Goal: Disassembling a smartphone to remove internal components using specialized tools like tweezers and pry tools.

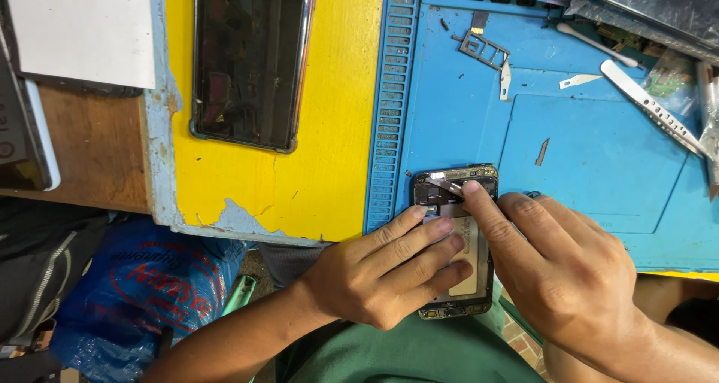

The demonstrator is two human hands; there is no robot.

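An opened phone (pixel 473 233) with its back cover off lies at the near edge of a blue repair mat (pixel 599 158), its inner boards and battery showing. My left hand (pixel 382 267) grips the phone's left side, fingers laid across its middle. My right hand (pixel 554 271) rests on the right side, with the index fingertip pressing a small metal strip (pixel 447 183) near the phone's top end. Most of the phone's lower half is hidden under both hands.
A second phone (pixel 247 57) with a dark screen lies on the yellow tabletop (pixel 337 128). On the mat sit a metal card tray (pixel 483 48), tweezers (pixel 650 107), a cotton swab (pixel 595 44), a small blade (pixel 579 80) and tiny screws. A blue plastic bag (pixel 142 293) lies below the table edge.
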